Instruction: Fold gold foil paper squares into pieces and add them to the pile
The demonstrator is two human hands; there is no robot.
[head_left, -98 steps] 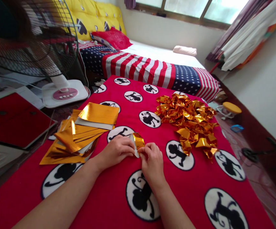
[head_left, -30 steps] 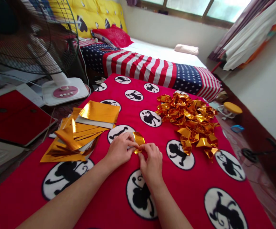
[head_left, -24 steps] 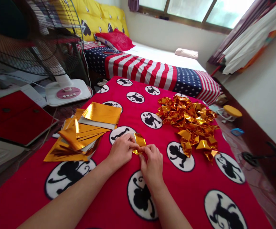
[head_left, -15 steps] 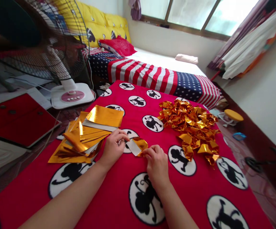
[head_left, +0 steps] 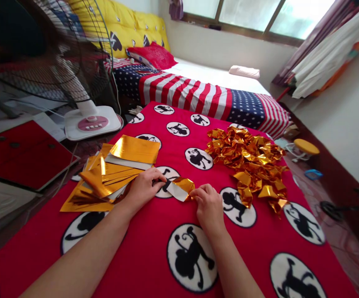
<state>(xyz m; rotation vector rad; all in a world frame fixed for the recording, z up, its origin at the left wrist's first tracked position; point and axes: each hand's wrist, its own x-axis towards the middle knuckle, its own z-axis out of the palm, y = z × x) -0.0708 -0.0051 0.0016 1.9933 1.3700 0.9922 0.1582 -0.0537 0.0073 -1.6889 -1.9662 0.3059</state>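
Observation:
A partly folded piece of gold foil paper (head_left: pixel 178 191), its white side showing at the left, lies on the red cloth (head_left: pixel 148 252) between my hands. My right hand (head_left: pixel 209 205) pinches the paper's right end between thumb and fingers. Just off its left end is my left hand (head_left: pixel 145 186), thumb and fingers curved and slightly apart, holding nothing that I can see. Beside my left hand lies a stack of flat gold foil sheets (head_left: pixel 136 149) with pale undersides, loosely fanned. Folded gold foil pieces (head_left: pixel 247 153) form a crumpled-looking heap at the right.
An electric fan (head_left: pixel 92 120) stands on the left, beside a red panel (head_left: pixel 18 153). Behind the cloth is a bed (head_left: pixel 192 95) with a flag-patterned cover and a red pillow (head_left: pixel 154 56). A yellow stool (head_left: pixel 306 146) stands on the floor at the right.
My left hand has drawn back a little to the left, off the paper. My right hand has shifted slightly right with the paper's end, and more of the white strip shows.

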